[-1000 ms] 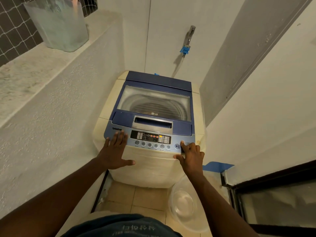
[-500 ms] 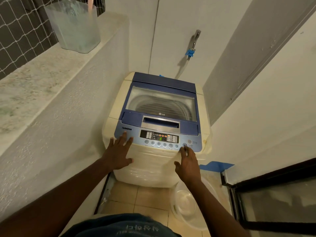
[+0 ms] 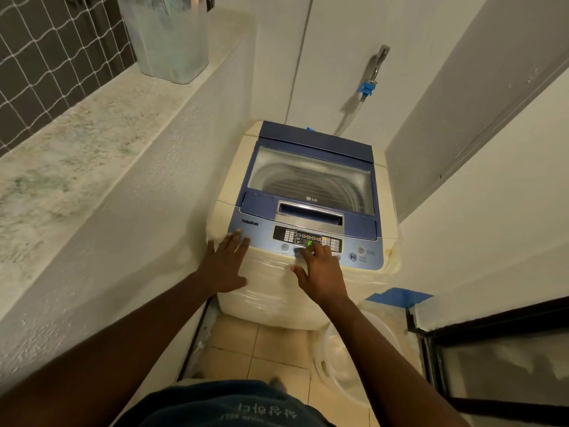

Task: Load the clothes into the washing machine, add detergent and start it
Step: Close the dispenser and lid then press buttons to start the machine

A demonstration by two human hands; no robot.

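The washing machine (image 3: 303, 223) stands lid shut in the alcove. The left hand (image 3: 226, 266) lies flat and empty on its front corner, likely for steadying. The right hand (image 3: 320, 269), grip loose and empty, fingertips seemingly pressing panel buttons beneath the lit display (image 3: 309, 243).

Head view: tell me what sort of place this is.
Probably a narrow home laundry nook: a top-loading washing machine stands between plastered walls, a wall tap sits behind it, and a clear plastic basin rests on the tiled floor.
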